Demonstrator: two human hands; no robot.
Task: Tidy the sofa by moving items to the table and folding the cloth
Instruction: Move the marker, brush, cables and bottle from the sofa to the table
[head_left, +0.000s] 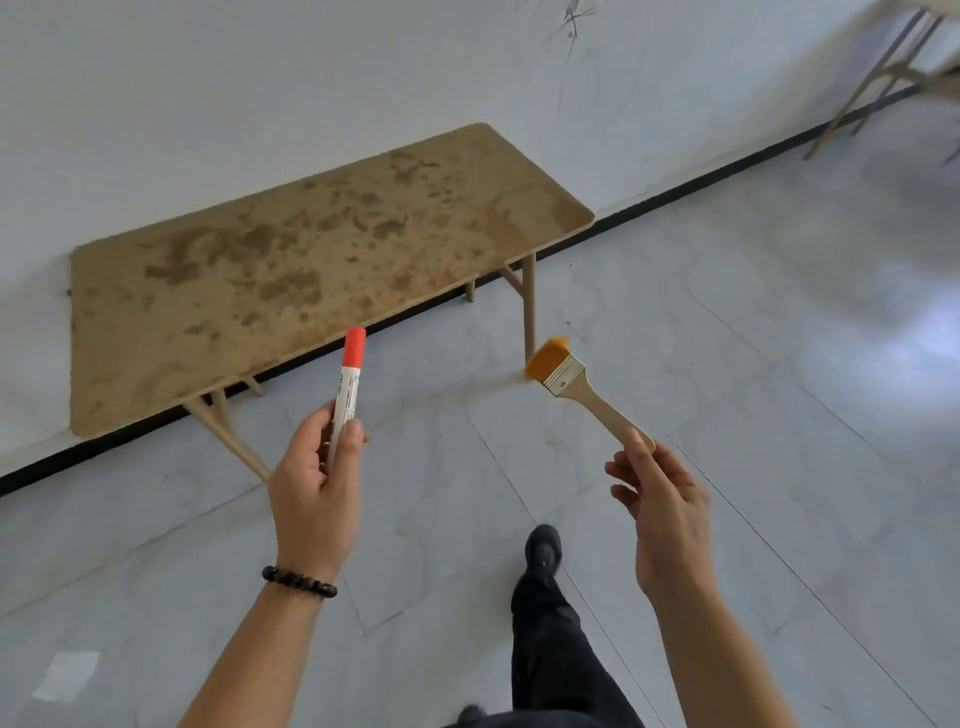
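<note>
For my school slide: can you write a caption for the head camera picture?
Left hand carries a red-capped marker, right hand a paintbrush, toward the wooden table.

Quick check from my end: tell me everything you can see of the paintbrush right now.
The paintbrush is flat and wide, with short orange bristles, a silver metal band and a pale wooden handle. The right hand pinches only the handle's end between thumb and fingers, so most of the handle is bare. It is held in the air over the floor, tilted, bristles pointing up and to the left, near the table's leg in the picture but touching nothing else.
</note>
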